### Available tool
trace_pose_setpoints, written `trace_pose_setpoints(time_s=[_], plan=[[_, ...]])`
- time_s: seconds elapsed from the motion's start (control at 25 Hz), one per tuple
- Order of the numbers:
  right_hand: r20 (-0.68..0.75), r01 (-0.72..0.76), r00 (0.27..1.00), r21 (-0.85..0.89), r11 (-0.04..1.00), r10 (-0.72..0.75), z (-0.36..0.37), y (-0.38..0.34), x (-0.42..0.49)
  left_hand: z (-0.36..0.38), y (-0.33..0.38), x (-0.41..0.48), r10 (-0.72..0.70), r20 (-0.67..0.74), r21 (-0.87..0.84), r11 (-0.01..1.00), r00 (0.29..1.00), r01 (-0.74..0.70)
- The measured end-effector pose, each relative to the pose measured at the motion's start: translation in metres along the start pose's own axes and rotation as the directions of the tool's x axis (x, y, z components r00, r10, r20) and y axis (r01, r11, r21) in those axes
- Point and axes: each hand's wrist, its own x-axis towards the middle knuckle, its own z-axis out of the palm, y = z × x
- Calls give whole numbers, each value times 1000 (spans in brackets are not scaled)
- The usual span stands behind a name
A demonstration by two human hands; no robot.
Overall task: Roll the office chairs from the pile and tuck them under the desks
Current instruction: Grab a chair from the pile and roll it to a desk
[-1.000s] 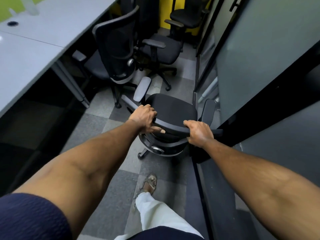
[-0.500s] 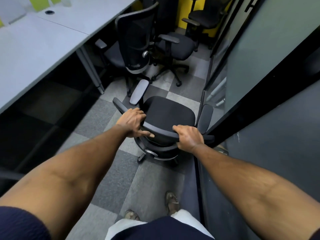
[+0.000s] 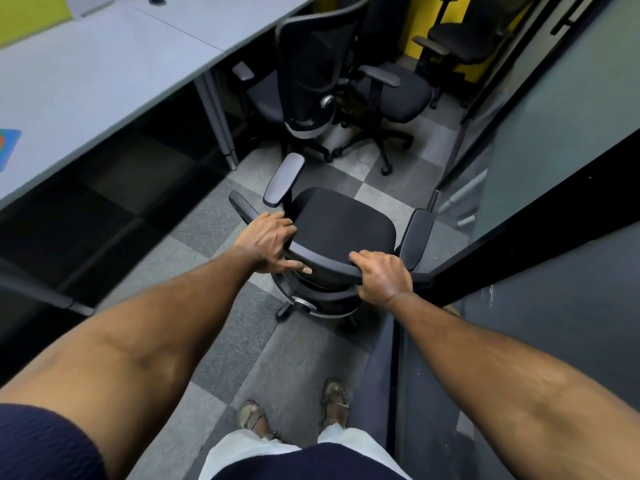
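A black office chair [image 3: 341,225] stands on the carpet directly in front of me, seen from behind and above. My left hand [image 3: 268,242] grips the left end of its backrest top, thumb pointing along the bar. My right hand [image 3: 382,277] is curled round the right end of the same bar. The grey desk [image 3: 104,74] runs along the left, with dark open room under it. Ahead stands a pile of more black chairs: a mesh-backed one [image 3: 308,74], a padded one [image 3: 391,95], and one further back [image 3: 464,39].
A glass partition with a black frame [image 3: 540,140] closes off the right side, close to the chair's right armrest. A desk leg [image 3: 218,119] stands ahead on the left. Another chair's armrest [image 3: 41,296] pokes in at the left edge. My sandalled feet are on the carpet tiles.
The chair has rolled back toward me, away from the pile, and I have stepped back with it. Both hands keep their grip on the backrest.
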Motion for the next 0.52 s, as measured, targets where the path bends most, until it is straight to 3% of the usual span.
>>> trace_pose_setpoints(time_s=[0.12, 0.32, 0.52], plan=[[-11, 56, 998, 5, 998, -56, 1, -17, 9, 3, -10, -24, -38, -7, 11, 999, 999, 38], [65, 75, 995, 22, 997, -77, -5, -23, 42, -3, -11, -42, -223, 19, -53, 973, 975, 224], [51, 163, 985, -17, 986, -162, -8, -28, 84, -1, -17, -58, -386, 16, -48, 921, 922, 386]])
